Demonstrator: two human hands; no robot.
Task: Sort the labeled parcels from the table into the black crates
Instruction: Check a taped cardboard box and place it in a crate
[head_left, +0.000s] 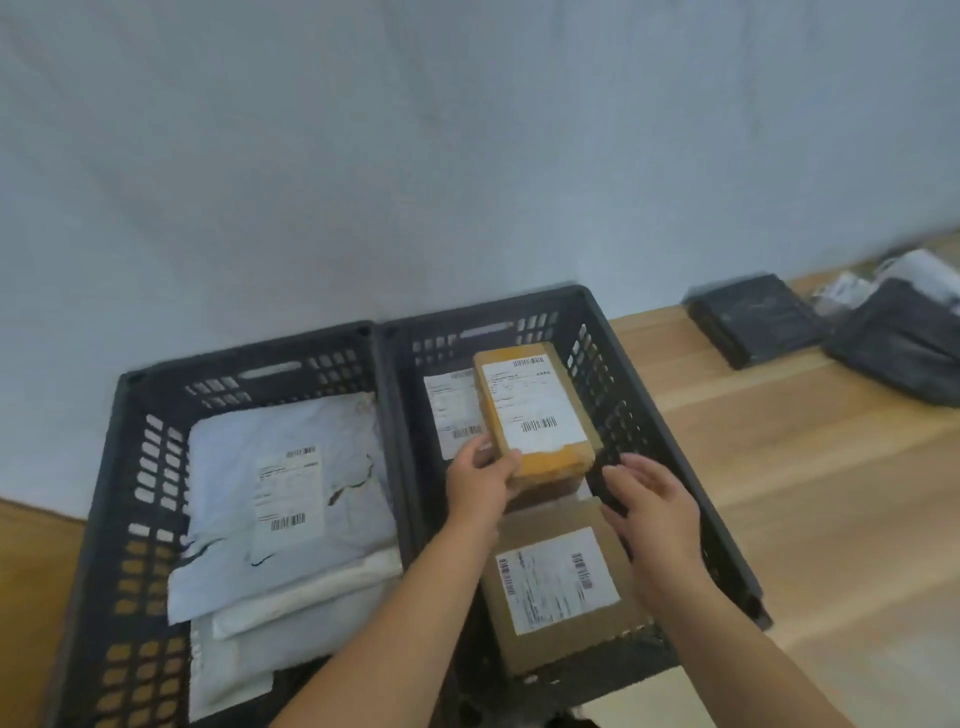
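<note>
Placement of the orange-taped box (535, 415) is judged to be the step in hand. The box is held tilted above the far half of the right crate (636, 410), at upper centre of the frame. Its near left corner is grasped by the grip of the left hand (480, 480). The right hand (654, 509) is kept released, fingers relaxed, just beside the box's near right corner.

The box would best be steadied from the right, lowered flat with its label kept upward, and set beyond the brown cardboard box (561, 582), so that neither label is covered.

Two black crates are counted. Three labelled parcels are seen in the right one: the held box, the brown box and a labelled parcel (447, 410) lying beneath. At least three pale mailers are stacked in the left crate (150, 467), the topmost mailer (285, 483) labelled. On the table (805, 493), at upper right, a black flat parcel (753, 319), a dark grey bag (898, 353) and a blurred pale bag (919, 270) are counted.
</note>
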